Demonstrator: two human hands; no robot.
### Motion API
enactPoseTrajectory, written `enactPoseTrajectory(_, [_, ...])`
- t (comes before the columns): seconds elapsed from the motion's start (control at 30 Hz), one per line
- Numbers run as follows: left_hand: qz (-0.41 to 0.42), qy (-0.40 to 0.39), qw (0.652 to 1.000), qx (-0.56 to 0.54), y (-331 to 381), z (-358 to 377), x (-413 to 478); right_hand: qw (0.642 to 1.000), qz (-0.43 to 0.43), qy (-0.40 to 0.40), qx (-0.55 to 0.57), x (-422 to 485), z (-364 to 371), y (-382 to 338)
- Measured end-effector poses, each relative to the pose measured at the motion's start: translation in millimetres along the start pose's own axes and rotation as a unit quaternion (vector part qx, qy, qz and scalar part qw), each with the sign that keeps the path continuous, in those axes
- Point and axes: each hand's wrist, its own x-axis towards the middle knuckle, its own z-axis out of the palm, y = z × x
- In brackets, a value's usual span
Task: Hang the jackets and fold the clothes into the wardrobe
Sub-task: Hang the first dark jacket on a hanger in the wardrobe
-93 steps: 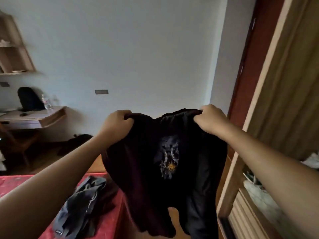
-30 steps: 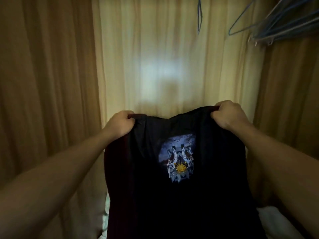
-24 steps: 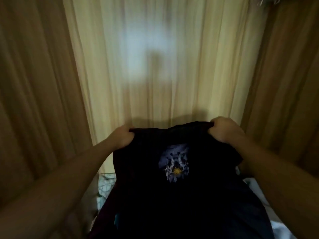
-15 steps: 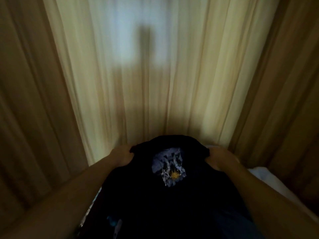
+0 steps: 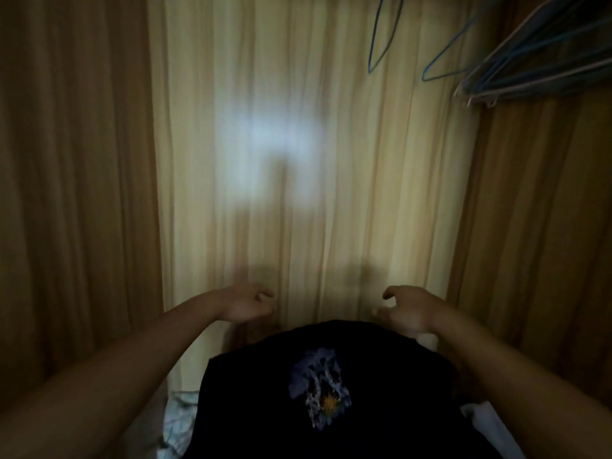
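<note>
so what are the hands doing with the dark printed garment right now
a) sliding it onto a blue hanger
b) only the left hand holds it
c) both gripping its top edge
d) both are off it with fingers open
d: the left hand and right hand hover open just above the dark garment, which lies below them, while the blue hangers hang untouched at upper right.

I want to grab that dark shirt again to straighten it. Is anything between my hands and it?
Nothing visible is. The left hand and right hand hover open just above the dark shirt's far edge, with only the wardrobe's back panel behind them.
</note>
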Motion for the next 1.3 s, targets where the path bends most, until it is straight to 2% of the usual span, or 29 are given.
enactPoseTrajectory(0.2, [0.059,0.049,0.996,0.055,71,-95,-40,0.992,-0.072,0.09,-0.045,-34,-113,-53])
enactPoseTrajectory(0.43, [0.11,0.147,0.979,0.09,144,-192,-89,0.958,-0.087,0.263,-0.077,-80,-224,-91])
enactPoseTrajectory(0.53, [0.139,0.195,0.967,0.092,170,-223,-109,0.925,-0.1,0.363,-0.047,-100,-259,-106])
enactPoseTrajectory(0.67, [0.156,0.222,0.958,0.086,192,-244,-125,0.856,-0.165,0.486,0.066,-128,-286,-135])
enactPoseTrajectory(0.77, [0.157,0.229,0.957,0.085,196,-250,-131,0.83,-0.213,0.503,0.113,-139,-295,-161])
enactPoseTrajectory(0.93, [0.155,0.232,0.957,0.084,189,-251,-136,0.827,-0.22,0.486,0.174,-128,-315,-183])
enactPoseTrajectory(1.07, [0.153,0.24,0.955,0.08,176,-251,-140,0.783,-0.239,0.532,0.216,-126,-329,-181])
enactPoseTrajectory(1.23, [0.155,0.26,0.952,0.052,157,-252,-139,0.734,-0.275,0.506,0.36,-141,-337,-177])
enactPoseTrajectory(1.3, [0.158,0.265,0.95,0.037,152,-251,-136,0.713,-0.296,0.519,0.366,-150,-331,-175])
